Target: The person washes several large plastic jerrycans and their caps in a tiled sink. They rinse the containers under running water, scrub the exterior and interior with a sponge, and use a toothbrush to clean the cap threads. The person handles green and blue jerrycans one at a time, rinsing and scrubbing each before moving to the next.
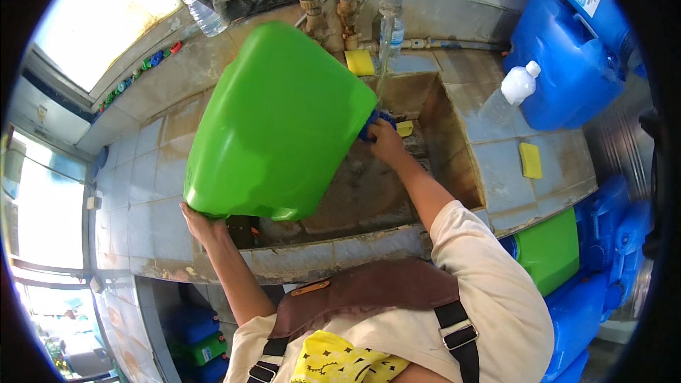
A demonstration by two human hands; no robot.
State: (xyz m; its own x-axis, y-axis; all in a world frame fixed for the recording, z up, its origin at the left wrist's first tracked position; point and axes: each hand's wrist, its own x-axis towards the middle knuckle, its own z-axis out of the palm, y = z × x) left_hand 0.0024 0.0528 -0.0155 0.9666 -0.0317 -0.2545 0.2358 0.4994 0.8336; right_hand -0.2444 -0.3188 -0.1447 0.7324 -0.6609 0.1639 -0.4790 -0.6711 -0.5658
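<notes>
A big green jerrycan (277, 124) lies tilted over a tiled sink (454, 142), its mouth end toward the right. My left hand (206, 225) grips its lower left corner from beneath, fingers partly hidden behind it. At the mouth, my right hand (386, 140) is closed on what looks like a ridged blue cap (367, 126); its fingertips are partly hidden. A thin stream of water (383, 74) falls from the pipe above, beside the mouth. Just past my right hand, a yellow sponge (405, 128) lies in the sink.
Another yellow sponge (360, 63) rests behind the sink, one more (530, 160) on the right ledge. A clear bottle (507, 92) and a blue jerrycan (560, 71) stand on the right. Old pipes (347, 10) run along the back wall. Below right are more jerrycans (550, 255).
</notes>
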